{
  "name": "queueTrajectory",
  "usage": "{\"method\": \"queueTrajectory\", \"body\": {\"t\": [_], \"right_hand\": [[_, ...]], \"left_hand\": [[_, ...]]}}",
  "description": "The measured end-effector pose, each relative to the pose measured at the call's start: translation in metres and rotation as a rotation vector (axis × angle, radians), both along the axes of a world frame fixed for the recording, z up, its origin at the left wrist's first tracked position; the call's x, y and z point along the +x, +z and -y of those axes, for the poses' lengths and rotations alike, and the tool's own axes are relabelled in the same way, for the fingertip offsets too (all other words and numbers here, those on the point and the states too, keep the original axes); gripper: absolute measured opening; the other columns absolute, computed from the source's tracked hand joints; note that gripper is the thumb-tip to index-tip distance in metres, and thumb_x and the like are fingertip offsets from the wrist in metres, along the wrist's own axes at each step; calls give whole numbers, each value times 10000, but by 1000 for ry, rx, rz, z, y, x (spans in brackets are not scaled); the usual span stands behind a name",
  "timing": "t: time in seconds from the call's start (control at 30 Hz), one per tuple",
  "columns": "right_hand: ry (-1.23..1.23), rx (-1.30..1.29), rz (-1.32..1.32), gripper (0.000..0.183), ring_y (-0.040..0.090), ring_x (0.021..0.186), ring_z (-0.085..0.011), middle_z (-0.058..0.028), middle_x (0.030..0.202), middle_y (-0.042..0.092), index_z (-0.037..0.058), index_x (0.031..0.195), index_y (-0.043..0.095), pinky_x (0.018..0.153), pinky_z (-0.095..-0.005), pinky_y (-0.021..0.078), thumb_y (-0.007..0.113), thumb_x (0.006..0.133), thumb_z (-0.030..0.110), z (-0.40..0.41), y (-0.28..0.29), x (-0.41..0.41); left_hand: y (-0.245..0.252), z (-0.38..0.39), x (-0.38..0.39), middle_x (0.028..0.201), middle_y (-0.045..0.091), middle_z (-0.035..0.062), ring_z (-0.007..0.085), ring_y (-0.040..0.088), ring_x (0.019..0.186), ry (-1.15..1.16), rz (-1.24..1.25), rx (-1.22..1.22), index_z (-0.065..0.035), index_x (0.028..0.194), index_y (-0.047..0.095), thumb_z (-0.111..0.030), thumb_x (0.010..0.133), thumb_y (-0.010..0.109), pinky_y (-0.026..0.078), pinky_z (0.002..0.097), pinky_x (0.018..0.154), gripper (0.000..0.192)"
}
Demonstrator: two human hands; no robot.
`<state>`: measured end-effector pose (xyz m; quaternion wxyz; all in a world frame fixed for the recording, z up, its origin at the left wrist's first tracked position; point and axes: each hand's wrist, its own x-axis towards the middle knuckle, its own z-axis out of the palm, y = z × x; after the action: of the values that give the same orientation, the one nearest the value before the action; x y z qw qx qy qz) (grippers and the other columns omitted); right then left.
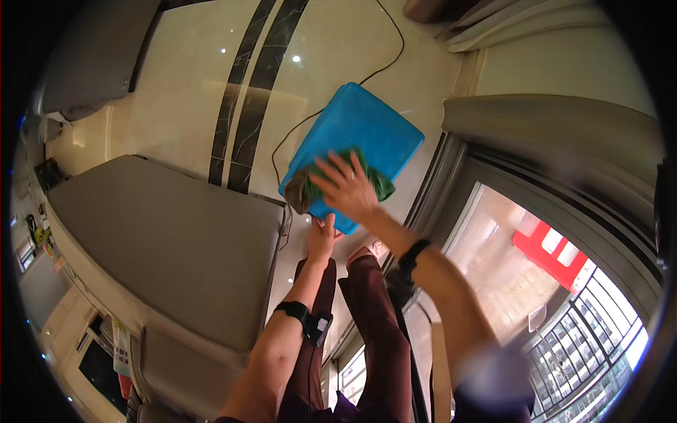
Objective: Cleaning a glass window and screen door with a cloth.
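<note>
A blue plastic box or lid [365, 121] lies on the floor before me, its broad flat side up. On its near part is a bunched green cloth [382, 184], with a brown-grey cloth [297, 193] beside it at the left. My right hand [346, 190], blurred and wearing a ring, lies over the green cloth with its fingers spread. At the near edge of the blue plastic, my left hand [323, 235] grips with the thumb raised; its other fingers are partly hidden. What the underside of the blue plastic looks like is out of sight.
A grey upholstered seat [174, 243] stands close on the left. To the right is a sliding-door frame [460, 158], with a red plastic object [550, 251] and a railing [587, 317] outside. A black cable [391, 61] runs across the tiled floor [185, 84] and passes behind the blue plastic.
</note>
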<state>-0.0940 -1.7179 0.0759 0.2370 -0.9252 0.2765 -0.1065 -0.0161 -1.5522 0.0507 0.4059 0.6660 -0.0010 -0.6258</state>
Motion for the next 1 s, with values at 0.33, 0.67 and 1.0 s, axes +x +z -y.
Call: {"method": "queueTrajectory", "body": {"t": [0.33,0.67,1.0], "right_hand": [[-1052,26,-58,367,574,1069,-359,-136,1196,600,71,1093,583,904,-483,448,609,842,338,125,-11,-35],[-1424,856,57,501,618,1024,-418,-264,1072,646,4,1145,601,876,-450,484,638,810,375,-67,-22,-53],[-1064,1119,226,569,650,991,-354,-222,999,673,39,1117,646,853,-392,506,652,710,436,-204,192,-147]], "left_hand": [[-10,7,-19,1145,489,65,196,552,1022,217,62,-6,-105,1416,273,-326,942,591,577,480,827,612],[-32,11,-17,1212,544,180,308,606,1010,243,30,198,-96,1439,300,-272,907,585,565,432,728,629],[212,-47,12,1127,666,153,294,661,987,-1282,437,-108,-57,1239,578,-240,880,631,513,369,843,406]]}}
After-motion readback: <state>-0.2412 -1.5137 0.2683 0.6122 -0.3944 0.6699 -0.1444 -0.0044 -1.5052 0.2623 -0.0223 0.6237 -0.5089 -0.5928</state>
